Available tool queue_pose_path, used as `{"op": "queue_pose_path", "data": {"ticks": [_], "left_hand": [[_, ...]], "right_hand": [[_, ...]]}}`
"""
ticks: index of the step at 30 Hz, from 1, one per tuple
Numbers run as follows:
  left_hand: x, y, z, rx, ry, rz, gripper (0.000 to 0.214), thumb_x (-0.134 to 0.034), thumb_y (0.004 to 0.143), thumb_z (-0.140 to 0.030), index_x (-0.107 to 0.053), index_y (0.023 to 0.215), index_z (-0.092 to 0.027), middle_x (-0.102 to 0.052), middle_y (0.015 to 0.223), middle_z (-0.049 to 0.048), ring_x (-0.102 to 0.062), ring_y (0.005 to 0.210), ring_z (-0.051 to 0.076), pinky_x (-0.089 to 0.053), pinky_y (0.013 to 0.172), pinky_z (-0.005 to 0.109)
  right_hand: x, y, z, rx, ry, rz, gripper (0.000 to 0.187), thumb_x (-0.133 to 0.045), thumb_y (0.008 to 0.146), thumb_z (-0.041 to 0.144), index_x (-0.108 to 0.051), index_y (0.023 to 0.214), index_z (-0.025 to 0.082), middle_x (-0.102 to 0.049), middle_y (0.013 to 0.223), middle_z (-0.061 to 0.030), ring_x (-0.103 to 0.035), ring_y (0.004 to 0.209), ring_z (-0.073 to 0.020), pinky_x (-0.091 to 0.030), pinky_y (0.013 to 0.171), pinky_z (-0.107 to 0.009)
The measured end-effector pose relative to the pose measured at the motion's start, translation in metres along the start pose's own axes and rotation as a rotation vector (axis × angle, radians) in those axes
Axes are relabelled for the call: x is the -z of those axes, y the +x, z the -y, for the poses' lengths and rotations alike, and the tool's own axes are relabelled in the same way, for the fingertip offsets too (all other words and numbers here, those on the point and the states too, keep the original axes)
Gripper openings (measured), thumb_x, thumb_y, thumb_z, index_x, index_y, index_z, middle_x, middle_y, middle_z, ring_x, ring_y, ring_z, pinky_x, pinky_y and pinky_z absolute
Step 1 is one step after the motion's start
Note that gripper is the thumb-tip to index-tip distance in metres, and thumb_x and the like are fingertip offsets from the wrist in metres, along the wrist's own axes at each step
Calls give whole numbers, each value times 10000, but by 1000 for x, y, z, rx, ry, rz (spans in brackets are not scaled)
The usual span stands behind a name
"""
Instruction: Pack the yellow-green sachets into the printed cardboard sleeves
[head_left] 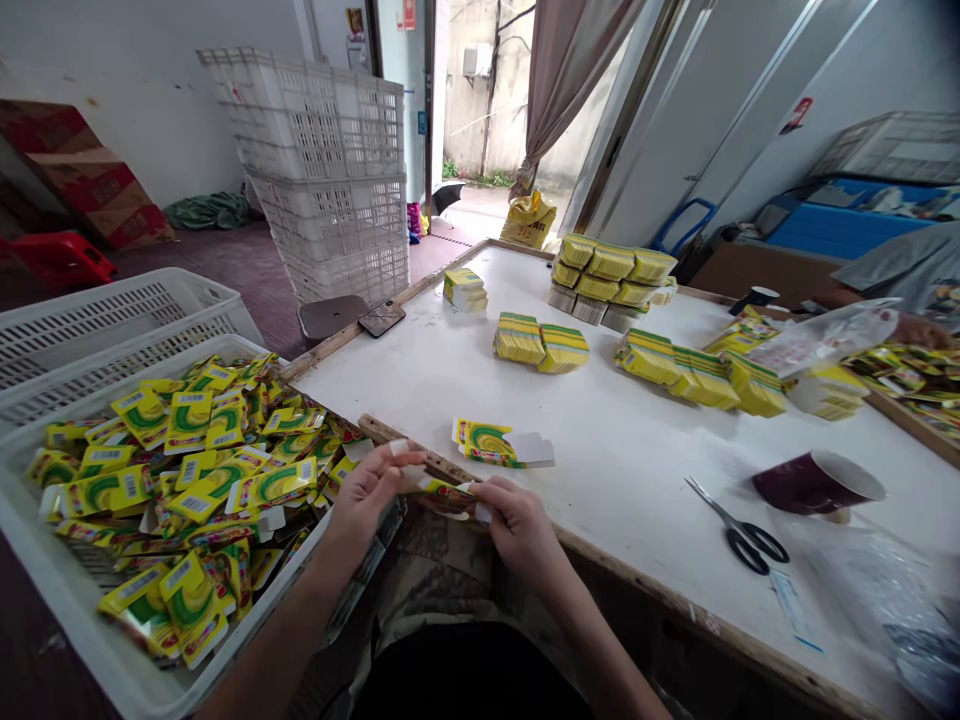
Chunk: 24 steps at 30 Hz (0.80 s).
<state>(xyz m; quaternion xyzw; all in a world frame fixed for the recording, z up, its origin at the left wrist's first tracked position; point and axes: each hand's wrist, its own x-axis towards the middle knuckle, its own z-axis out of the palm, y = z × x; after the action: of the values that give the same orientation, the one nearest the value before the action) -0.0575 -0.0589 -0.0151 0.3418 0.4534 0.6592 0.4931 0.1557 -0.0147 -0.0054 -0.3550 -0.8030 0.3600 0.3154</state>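
Note:
My left hand and my right hand meet over the table's near edge, closed on the two ends of a small yellow printed carton. My fingers hide much of the carton, and white shows at the fingertips of both hands. Just beyond, an unfolded yellow carton with a white flap lies on the white table. To the left, a white plastic crate is heaped with folded yellow cartons.
Bundles of flat cartons stand in rows across the table. Scissors, a dark tape roll, clear plastic and a phone lie around. Stacked crates rise behind. Another person's arm is at the right.

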Motion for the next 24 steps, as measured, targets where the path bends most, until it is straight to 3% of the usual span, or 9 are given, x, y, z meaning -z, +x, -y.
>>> {"op": "queue_pose_path", "data": {"ticks": [3, 7, 9, 10, 13, 15, 18, 20, 24], "left_hand": [[10, 1, -11, -14, 145, 153, 706, -734, 667, -566, -616, 1239, -170, -672, 1158, 167, -647, 974, 281, -500, 813, 332], [2, -10, -3, 80, 509, 441, 843, -885, 477, -325, -595, 1264, -235, -681, 1149, 112, -641, 977, 298, -494, 855, 367], [-6, -15, 6, 45, 583, 484, 790, -849, 519, -250, -583, 1263, -254, -683, 1129, 73, -636, 975, 289, -494, 864, 369], [-10, -17, 9, 14, 601, 464, 725, -814, 562, -233, -585, 1249, -249, -688, 1100, 62, -637, 961, 281, -496, 855, 361], [-18, -19, 15, -76, 629, 296, 626, -757, 614, -207, -583, 1215, -234, -699, 1023, 60, -640, 909, 274, -494, 824, 346], [-21, -20, 16, -115, 616, 230, 664, -772, 598, -210, -568, 1230, -235, -696, 1040, 75, -633, 940, 293, -478, 852, 361], [-24, -23, 19, -149, 620, 218, 718, -767, 611, -217, -531, 1288, -238, -682, 1099, 100, -623, 995, 315, -458, 882, 381], [-25, -27, 24, -170, 668, 266, 744, -748, 629, -209, -499, 1329, -243, -666, 1149, 109, -616, 1025, 322, -448, 897, 390], [-26, -30, 31, -231, 753, 391, 770, -712, 631, -162, -466, 1357, -236, -646, 1177, 120, -616, 1020, 325, -452, 881, 394]], "right_hand": [[11, 1, 6, 144, -272, 47, 358, -481, 853, 54, -731, 992, 269, -662, 820, -57, -560, 790, -200, -441, 718, -321], [6, 3, 17, 339, -468, 179, 181, -613, 866, 165, -725, 949, 281, -661, 826, -52, -530, 812, -220, -426, 817, -404], [1, 0, 17, 384, -440, 147, 246, -610, 863, 160, -695, 1043, 304, -651, 944, -60, -536, 933, -248, -407, 920, -461], [-1, -2, 15, 365, -402, 70, 335, -596, 862, 147, -649, 1146, 316, -624, 1062, -75, -514, 1046, -270, -376, 981, -495], [-6, -7, 4, 160, -190, -279, 635, -619, 841, 218, -375, 1423, 288, -401, 1400, -132, -313, 1334, -323, -290, 1079, -558], [-11, -8, -4, -4, 93, -353, 672, -621, 845, 351, -325, 1441, 250, -398, 1419, -144, -328, 1345, -323, -338, 1063, -536], [-23, -5, -6, -245, 647, -176, 512, -505, 881, 525, -512, 1292, 220, -621, 1196, -125, -541, 1174, -298, -469, 949, -467], [-30, -3, -1, -384, 941, -41, 481, -535, 847, 562, -609, 1166, 211, -689, 1049, -106, -620, 1047, -292, -515, 869, -436], [-33, -1, 9, -441, 1185, 123, 475, -732, 711, 485, -649, 1109, 239, -709, 981, -64, -655, 958, -266, -526, 823, -394]]}}
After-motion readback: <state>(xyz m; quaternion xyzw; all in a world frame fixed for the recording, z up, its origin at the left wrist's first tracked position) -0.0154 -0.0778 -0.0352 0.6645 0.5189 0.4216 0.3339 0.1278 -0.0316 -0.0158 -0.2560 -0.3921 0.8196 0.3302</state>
